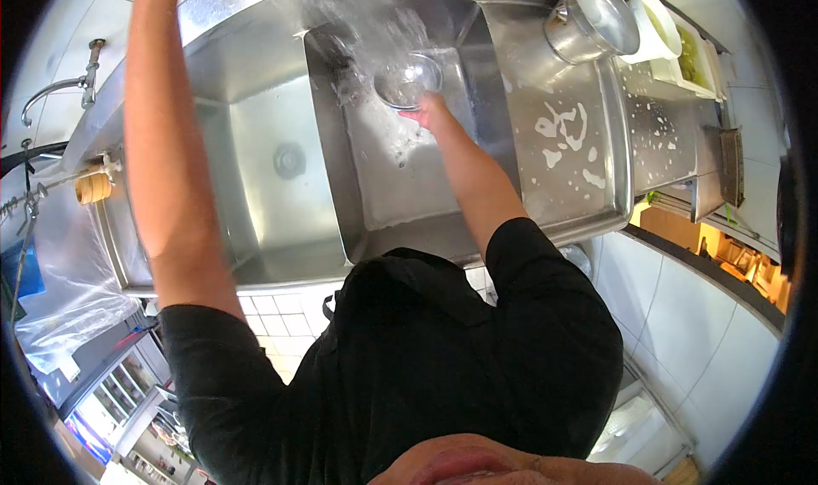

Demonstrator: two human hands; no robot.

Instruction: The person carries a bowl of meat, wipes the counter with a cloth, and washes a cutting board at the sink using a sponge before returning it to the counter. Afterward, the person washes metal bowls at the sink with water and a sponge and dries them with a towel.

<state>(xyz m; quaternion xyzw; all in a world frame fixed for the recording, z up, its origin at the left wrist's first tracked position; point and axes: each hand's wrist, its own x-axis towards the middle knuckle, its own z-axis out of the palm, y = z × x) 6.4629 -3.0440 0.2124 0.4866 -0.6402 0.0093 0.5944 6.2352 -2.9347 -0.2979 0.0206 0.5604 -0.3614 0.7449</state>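
Note:
My right hand (pixel 423 110) grips the near rim of a round, shiny metal bowl (pixel 409 82) inside the right sink basin (pixel 400 195). Its fingers are closed on the rim, partly hidden by the bowl. A broad stream of water (pixel 362 16) pours down from the top of the view, splashing in and around the bowl. My left arm (pixel 166 144) stretches up across the left side, past the left basin (pixel 273 204), and its hand lies beyond the top edge of the picture.
On the right drainboard (pixel 554 174), wet with foam patches, stand a metal pot (pixel 588 25), a white tub (pixel 654 29) and a white container (pixel 699 67) with something green. A wall tap (pixel 85 84) is at far left. A steel divider (pixel 328 161) separates the basins.

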